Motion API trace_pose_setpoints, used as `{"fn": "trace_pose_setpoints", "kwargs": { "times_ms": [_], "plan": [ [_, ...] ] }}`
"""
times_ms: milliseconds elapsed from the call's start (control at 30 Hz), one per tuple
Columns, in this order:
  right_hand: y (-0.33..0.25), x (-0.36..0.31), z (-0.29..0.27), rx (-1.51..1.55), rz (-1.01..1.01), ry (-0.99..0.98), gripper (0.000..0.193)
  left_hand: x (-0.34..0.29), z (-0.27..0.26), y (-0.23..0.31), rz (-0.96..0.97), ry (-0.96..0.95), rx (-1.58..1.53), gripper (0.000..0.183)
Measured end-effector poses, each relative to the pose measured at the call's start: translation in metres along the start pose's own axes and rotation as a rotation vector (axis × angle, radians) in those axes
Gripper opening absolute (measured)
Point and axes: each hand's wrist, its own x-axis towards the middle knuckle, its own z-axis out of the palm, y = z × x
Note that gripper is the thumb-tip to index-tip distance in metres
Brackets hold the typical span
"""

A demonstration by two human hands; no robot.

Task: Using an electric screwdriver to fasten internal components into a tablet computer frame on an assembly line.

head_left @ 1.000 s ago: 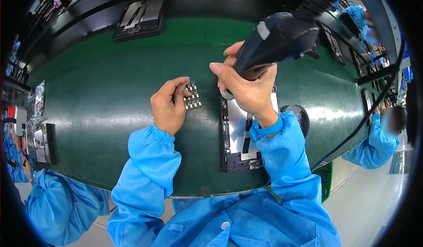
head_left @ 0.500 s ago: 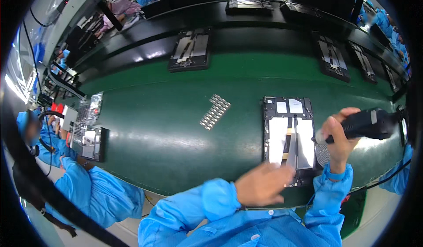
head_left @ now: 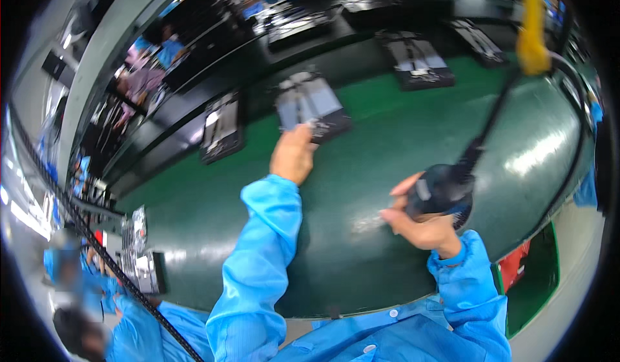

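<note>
Glossy dark-green table [head_left: 194,226]. Far side: row of flat, black-framed grey rectangular units [head_left: 310,105]. Left end: crumpled clear plastic packaging [head_left: 138,229], black-edged rectangular device [head_left: 147,273] near it.

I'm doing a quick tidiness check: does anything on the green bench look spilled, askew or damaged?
Nothing stands out: no spill shows on the bench, the left hand is at the near edge of a device, and the right hand holds a black tool. Blur would hide fine damage.
</note>
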Motion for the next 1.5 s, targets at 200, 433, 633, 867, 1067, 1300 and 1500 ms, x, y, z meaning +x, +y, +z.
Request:
{"fn": "trace_pose_setpoints", "kwargs": {
  "times_ms": [200,433,633,867,1067,1300,1500],
  "plan": [
    [0.008,0.007,-0.009,-0.036,-0.124,-0.032,0.025,0.035,0.04,-0.037,0.016,0.022,0.071,0.038],
    [0.025,0.005,-0.022,0.247,-0.12,-0.152,0.034,0.12,0.094,0.077,-0.111,-0.384,-0.106,0.057],
    [0.028,0.003,-0.012,0.246,-0.223,-0.136,0.033,0.189,0.136,0.086,0.06,-0.403,-0.003,0.076],
    [0.027,0.003,-0.026,0.3,-0.112,-0.129,0.032,0.232,0.138,0.09,0.312,-0.429,0.247,0.066],
    [0.033,0.007,-0.017,0.258,-0.161,-0.132,0.036,0.195,0.13,0.073,0.25,-0.146,0.251,0.058],
    [0.023,0.011,-0.033,0.16,-0.071,-0.009,0.027,0.074,0.043,0.105,0.245,-0.069,0.135,0.058],
    [-0.009,0.014,-0.062,0.295,0.156,-0.066,0.026,-0.035,-0.017,0.144,0.116,-0.104,0.137,0.051]
  ]
}}
